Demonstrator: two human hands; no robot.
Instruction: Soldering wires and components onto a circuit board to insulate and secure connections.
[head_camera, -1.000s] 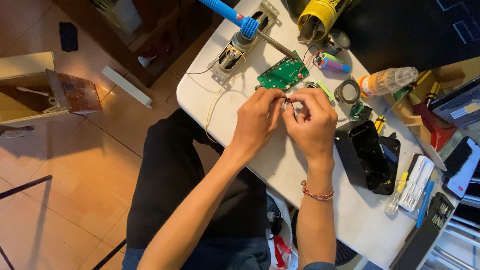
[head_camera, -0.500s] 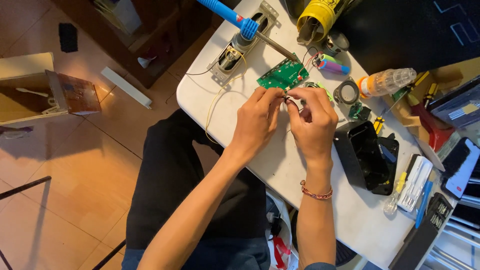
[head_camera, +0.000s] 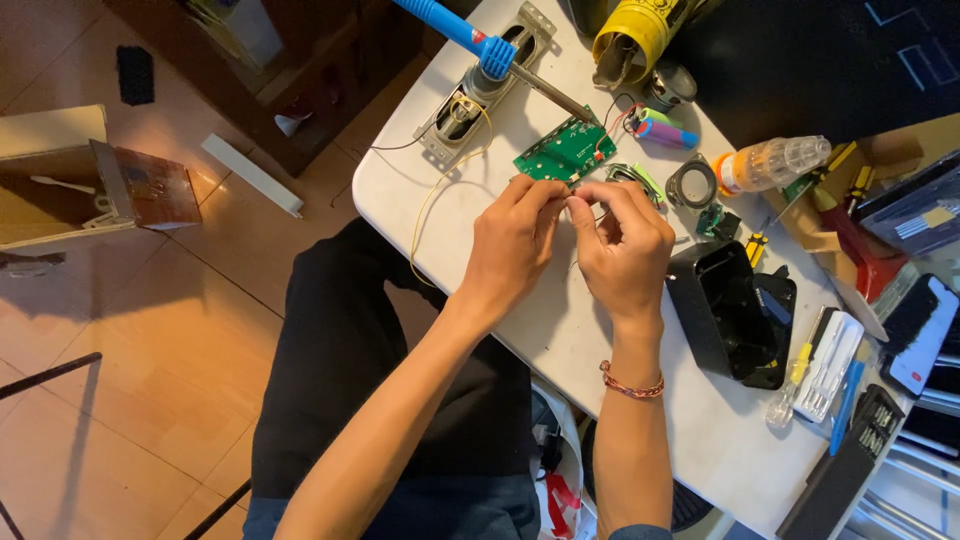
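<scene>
Left hand (head_camera: 515, 240) and right hand (head_camera: 625, 245) meet over white table (head_camera: 560, 340), fingertips pinched together on something small, too tiny to identify; thin wire seems to run between them. Fingers of both hands curled closed. Green rectangular circuit board (head_camera: 565, 152) lies just beyond fingertips. Blue-handled soldering iron (head_camera: 480, 40) rests behind board. Black plastic housing (head_camera: 730, 310) sits right of right hand.

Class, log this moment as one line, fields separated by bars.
left hand: pinching thin wire | right hand: fingertips meet left's | green circuit board: just beyond hands | soldering iron: resting on white table
</scene>
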